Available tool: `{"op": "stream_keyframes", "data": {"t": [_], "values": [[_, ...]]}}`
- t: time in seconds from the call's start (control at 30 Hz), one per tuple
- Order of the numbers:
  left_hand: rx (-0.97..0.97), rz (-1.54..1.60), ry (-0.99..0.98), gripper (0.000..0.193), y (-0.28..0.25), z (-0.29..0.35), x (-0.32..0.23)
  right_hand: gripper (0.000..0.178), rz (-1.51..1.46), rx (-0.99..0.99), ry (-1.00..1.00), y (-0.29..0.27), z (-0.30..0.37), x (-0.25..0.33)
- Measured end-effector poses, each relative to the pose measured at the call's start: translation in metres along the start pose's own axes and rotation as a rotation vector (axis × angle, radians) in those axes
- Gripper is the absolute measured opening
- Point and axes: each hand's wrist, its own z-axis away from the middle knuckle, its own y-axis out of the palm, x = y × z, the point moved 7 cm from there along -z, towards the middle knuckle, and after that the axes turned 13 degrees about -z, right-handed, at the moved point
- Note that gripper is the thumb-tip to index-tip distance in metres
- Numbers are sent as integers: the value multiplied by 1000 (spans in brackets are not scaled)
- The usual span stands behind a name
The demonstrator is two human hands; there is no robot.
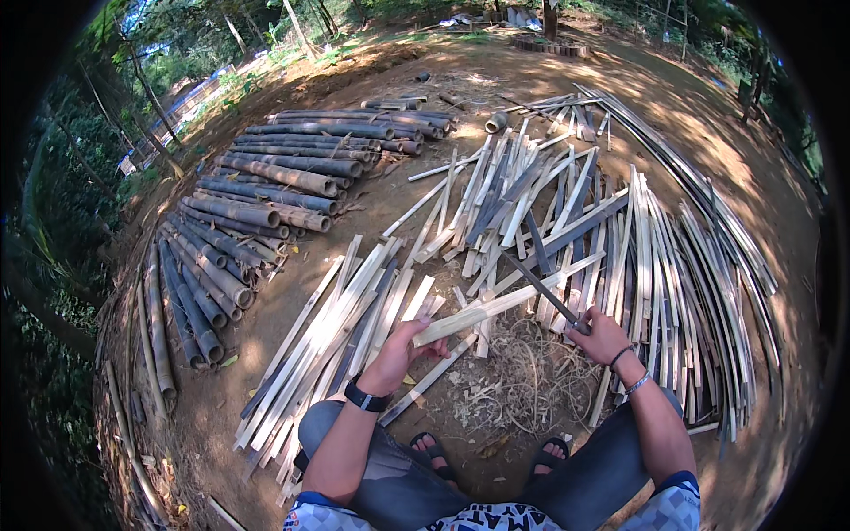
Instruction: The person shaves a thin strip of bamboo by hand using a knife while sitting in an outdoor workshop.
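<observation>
My left hand [396, 356] grips the near end of a pale bamboo strip [478, 314], which slants away up to the right. In my right hand [600, 338] is a long-bladed knife [542, 290], its dark blade pointing up and to the left. The blade crosses over the strip's far part; whether the two touch I cannot tell. Below them, a heap of thin curled shavings [522, 376] lies on the ground between my feet and the strips.
Split bamboo strips [319, 354] lie in a pile at my left, with more strips [655, 292] at my right and others [522, 186] ahead. Whole bamboo poles [266, 190] are stacked at the far left. A short bamboo piece [496, 122] rests beyond.
</observation>
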Motion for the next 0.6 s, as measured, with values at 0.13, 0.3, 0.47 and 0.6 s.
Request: {"op": "stream_keyframes", "data": {"t": [0.13,0.3,0.47,0.6], "values": [[31,-11,22,40,7,2,-7,62,-122,-2,-40,6,-9,-9],[71,-143,172,45,18,7,-18,74,-308,-31,-169,26,-10,24],[109,-230,340,39,33,8,-32,73,-281,18,-256,27,-13,44],[114,-241,453,55,40,6,-44,72,-203,33,-293,36,-22,51]]}}
